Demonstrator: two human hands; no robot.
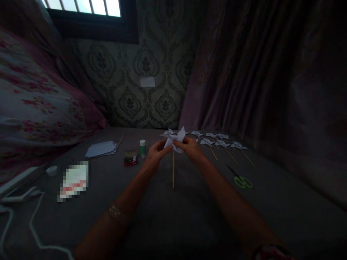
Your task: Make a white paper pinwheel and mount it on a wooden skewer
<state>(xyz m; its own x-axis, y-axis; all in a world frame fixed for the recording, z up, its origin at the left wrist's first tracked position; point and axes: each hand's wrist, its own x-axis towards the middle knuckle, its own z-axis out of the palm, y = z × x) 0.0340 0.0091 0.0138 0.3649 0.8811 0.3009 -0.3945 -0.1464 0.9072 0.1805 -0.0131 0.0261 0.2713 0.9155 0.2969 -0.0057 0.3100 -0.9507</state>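
Note:
A white paper pinwheel (178, 137) on a thin wooden stick (173, 169) is held up in front of me, the stick pointing down. My left hand (158, 151) pinches the pinwheel from the left, near its middle. From the right, my right hand (190, 147) grips it too, thumb close to the centre. The two thumbs almost meet there, and what lies right under the fingertips is hidden. Behind and to the right lie several finished-looking pinwheels (208, 142) on sticks.
Green-handled scissors (242, 181) lie at the right. Left of my hands are a glue stick (142, 148), a small red box (130, 159), a stack of white paper (101, 148) and a loose stick (120, 140). A power strip (23, 180) with white cable (34, 225) occupies the left edge.

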